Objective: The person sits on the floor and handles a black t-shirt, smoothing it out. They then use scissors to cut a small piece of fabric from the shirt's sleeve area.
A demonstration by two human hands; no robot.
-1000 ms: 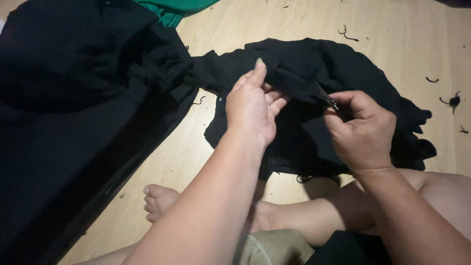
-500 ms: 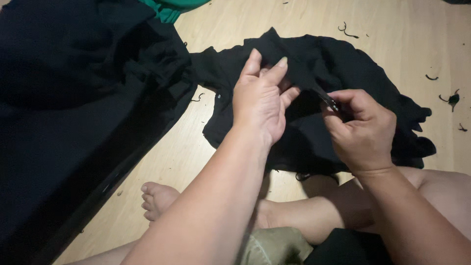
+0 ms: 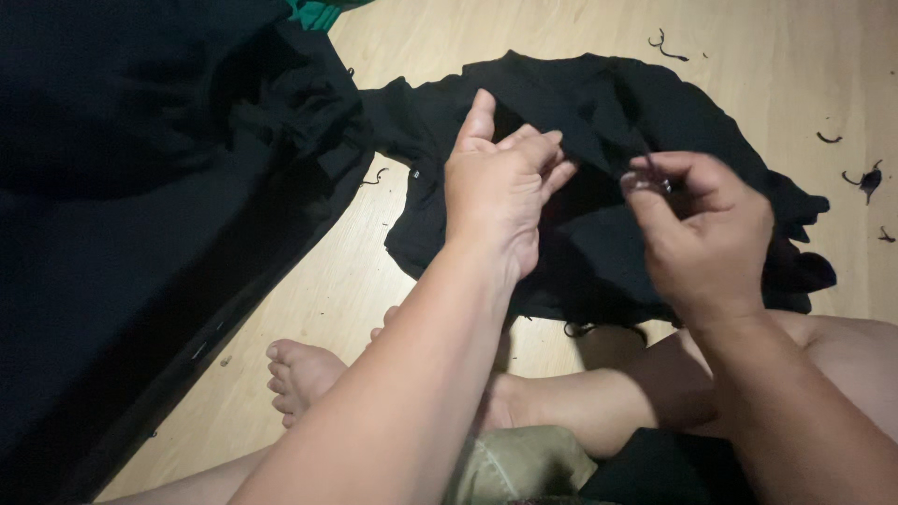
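A crumpled black garment (image 3: 599,103) lies on the light wooden floor (image 3: 337,290) in front of my crossed legs. My left hand (image 3: 500,192) grips a fold of this fabric near its middle, fingers curled over the cloth. To its right, my right hand (image 3: 706,234) pinches a small thin metal tool (image 3: 647,178) between thumb and fingers, its tip against the black fabric. The tool is partly hidden by my fingers, so its kind is unclear.
A large pile of black cloth (image 3: 140,206) covers the left side of the floor, with a bit of green fabric (image 3: 313,9) at the top. Small black thread scraps (image 3: 865,178) lie at the right. My bare foot (image 3: 304,374) rests below.
My left hand shifted its hold on the fabric, closing its fingers over a fold. My right hand drew the small tool slightly up and back from the cloth.
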